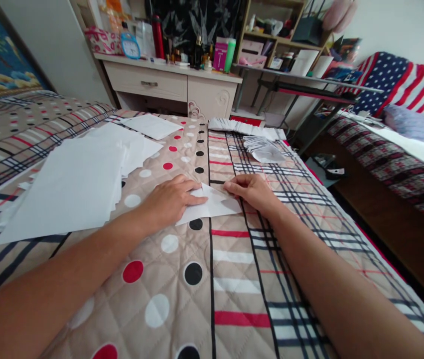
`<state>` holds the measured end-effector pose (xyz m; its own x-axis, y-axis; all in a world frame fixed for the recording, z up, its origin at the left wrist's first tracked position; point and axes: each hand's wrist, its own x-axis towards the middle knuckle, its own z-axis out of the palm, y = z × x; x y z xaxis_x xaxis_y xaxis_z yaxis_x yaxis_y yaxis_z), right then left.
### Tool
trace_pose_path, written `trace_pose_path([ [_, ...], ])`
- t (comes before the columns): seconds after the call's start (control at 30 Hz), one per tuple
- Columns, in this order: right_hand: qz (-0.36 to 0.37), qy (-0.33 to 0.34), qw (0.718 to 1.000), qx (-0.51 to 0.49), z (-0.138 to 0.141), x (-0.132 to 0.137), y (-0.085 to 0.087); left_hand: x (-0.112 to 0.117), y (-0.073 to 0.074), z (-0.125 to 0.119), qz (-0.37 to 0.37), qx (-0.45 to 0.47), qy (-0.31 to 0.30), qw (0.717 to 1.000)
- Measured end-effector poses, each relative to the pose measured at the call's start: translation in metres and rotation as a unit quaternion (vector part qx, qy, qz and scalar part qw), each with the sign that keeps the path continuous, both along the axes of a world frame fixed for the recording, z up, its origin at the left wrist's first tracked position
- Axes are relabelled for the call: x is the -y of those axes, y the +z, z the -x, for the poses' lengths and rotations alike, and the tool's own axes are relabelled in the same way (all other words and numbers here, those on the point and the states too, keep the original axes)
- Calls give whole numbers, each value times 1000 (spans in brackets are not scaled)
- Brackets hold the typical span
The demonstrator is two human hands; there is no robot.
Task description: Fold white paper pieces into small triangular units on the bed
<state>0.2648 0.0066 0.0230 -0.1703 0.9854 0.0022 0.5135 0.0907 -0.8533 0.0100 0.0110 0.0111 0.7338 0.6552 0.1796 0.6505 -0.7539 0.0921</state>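
Note:
A small folded sheet of white paper (216, 207) lies on the quilted bedspread in front of me, its upper edge rising to a point. My left hand (172, 199) rests on the paper's left part, fingers stretched out and pressing it down. On the right side, thumb and forefinger of my right hand (251, 192) are pinched at the paper's upper right edge. A large stack of white paper sheets (73, 174) lies to the left of my left hand. Beyond my right hand is a small fanned pile of folded papers (266, 149).
Behind that pile runs a long row of folded white papers (247, 128). A patterned bedspread (193, 309) covers the surface. At the back stand a white dresser (152, 82) with bottles and a clock, and a metal-legged desk (309, 82). Another bed (394, 164) is at right.

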Motion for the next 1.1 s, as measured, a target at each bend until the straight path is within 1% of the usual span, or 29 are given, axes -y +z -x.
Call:
trace_pose_path([
  [0.1, 6, 1, 998, 64, 3, 1, 3, 0, 1, -1, 0, 1, -3, 1000],
  [0.17, 6, 2, 996, 88, 4, 0, 3, 1, 1, -1, 1, -4, -1, 1000],
  [0.37, 38, 23, 994, 96, 3, -7, -2, 0, 1, 1, -7, 0, -5, 1000],
  [0.53, 74, 2, 989, 127, 6, -6, 7, 0, -1, 1, -9, 5, -4, 1000],
  [0.7, 85, -15, 985, 150, 10, -3, 15, -1, 0, 0, 8, 9, -1, 1000],
  [0.9, 117, -7, 983, 141, 10, -2, 16, -6, -3, 3, 7, 41, -22, 999],
  [1.03, 146, -1, 980, 138, 11, -1, 20, -8, -3, 2, 11, 36, -26, 999],
  [1.1, 148, 2, 978, 150, 12, -1, 21, -7, -3, 1, 14, 38, -28, 999],
])
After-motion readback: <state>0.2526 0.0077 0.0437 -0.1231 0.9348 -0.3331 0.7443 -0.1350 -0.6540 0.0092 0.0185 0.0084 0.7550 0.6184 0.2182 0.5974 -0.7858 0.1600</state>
